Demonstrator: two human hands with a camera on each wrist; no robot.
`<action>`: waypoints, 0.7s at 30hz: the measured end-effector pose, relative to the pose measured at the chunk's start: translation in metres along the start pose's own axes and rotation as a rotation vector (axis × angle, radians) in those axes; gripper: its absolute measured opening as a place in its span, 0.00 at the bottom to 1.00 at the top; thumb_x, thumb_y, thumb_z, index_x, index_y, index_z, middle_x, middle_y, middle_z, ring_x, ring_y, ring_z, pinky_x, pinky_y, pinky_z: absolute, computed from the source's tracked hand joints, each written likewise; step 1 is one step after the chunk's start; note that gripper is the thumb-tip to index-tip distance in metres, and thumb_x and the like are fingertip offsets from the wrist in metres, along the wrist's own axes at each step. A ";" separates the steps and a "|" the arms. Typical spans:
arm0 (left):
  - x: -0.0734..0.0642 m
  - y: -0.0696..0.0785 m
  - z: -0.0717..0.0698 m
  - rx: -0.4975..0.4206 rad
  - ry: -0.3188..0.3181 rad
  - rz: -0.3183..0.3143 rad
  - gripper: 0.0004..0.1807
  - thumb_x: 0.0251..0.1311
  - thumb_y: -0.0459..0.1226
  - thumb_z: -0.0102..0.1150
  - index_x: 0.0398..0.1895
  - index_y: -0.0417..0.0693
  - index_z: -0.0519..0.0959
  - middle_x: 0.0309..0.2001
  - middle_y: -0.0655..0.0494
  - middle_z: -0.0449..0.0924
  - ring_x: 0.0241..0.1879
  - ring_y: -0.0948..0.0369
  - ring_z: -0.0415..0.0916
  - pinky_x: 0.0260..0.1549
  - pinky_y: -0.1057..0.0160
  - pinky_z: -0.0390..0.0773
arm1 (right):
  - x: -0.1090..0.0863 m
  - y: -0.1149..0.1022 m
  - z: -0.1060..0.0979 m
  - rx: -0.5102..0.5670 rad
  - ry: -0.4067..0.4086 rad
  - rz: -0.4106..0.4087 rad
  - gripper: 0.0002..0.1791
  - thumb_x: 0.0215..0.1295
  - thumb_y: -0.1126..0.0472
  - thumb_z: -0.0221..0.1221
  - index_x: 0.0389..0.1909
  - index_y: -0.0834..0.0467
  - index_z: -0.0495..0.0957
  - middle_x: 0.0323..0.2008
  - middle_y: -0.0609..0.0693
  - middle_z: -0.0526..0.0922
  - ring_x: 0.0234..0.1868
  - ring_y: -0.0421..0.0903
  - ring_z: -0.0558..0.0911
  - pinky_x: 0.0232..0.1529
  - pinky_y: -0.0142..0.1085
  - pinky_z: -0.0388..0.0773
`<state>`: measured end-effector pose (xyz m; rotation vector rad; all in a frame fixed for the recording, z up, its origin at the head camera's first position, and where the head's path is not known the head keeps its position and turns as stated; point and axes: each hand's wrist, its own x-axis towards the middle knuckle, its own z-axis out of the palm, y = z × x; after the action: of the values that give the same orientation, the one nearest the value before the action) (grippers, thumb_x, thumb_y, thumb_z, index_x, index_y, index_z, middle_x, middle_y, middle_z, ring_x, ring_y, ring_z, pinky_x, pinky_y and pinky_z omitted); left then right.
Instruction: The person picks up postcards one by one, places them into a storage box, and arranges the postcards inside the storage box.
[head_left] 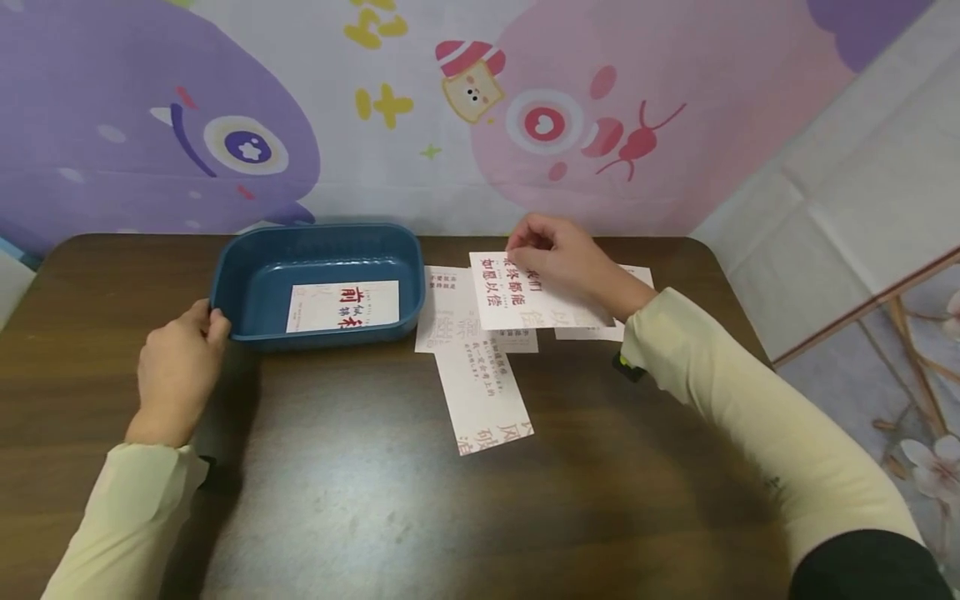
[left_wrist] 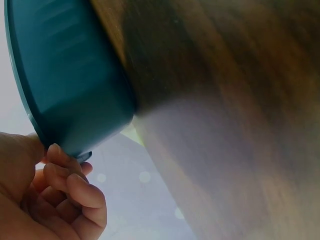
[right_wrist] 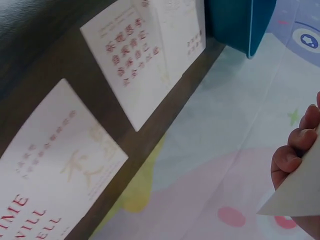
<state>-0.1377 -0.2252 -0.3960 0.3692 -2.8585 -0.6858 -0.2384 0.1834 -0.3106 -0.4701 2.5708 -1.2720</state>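
My left hand (head_left: pixel 178 372) grips the left end of a dark teal plastic basin (head_left: pixel 322 339), thumb and fingers pinching its rim in the left wrist view. Inside the basin lies a white card with red characters (head_left: pixel 344 306). Raised over the table, my right hand (head_left: pixel 561 257) pinches a white card printed in red characters (head_left: pixel 501 293) by its upper edge. Beneath and beside that card, several more printed cards (head_left: pixel 487 392) lie overlapping on the table. One separate card (right_wrist: pixel 55 165), with red English lettering, shows below in the right wrist view.
The brown wooden table (head_left: pixel 360 500) reaches back to a wall cloth (head_left: pixel 390 183) with purple and pink cartoon figures. A pale floral panel (head_left: pixel 862 208) stands along the right side. The basin sits near the table's back edge.
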 end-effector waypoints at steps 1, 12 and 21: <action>0.000 0.000 0.000 -0.003 0.002 0.003 0.21 0.67 0.41 0.36 0.50 0.35 0.73 0.31 0.33 0.77 0.27 0.40 0.70 0.26 0.43 0.67 | 0.001 -0.001 0.001 -0.002 -0.003 -0.002 0.05 0.60 0.57 0.57 0.35 0.53 0.76 0.31 0.51 0.75 0.33 0.46 0.71 0.38 0.35 0.67; 0.001 0.000 0.002 -0.013 0.017 0.005 0.21 0.67 0.40 0.36 0.51 0.35 0.74 0.34 0.30 0.77 0.29 0.36 0.71 0.28 0.40 0.67 | 0.017 -0.014 0.011 -0.032 -0.022 -0.066 0.04 0.58 0.57 0.57 0.33 0.51 0.77 0.27 0.51 0.74 0.31 0.45 0.70 0.36 0.35 0.66; 0.001 -0.004 0.003 -0.021 0.058 0.035 0.20 0.65 0.38 0.38 0.50 0.34 0.75 0.34 0.28 0.77 0.28 0.33 0.72 0.27 0.37 0.66 | 0.026 -0.025 0.020 0.041 -0.040 -0.093 0.03 0.58 0.59 0.57 0.32 0.53 0.77 0.24 0.51 0.72 0.28 0.45 0.70 0.32 0.34 0.67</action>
<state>-0.1385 -0.2273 -0.4006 0.3302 -2.7935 -0.6870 -0.2507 0.1447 -0.3047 -0.6066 2.5115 -1.3295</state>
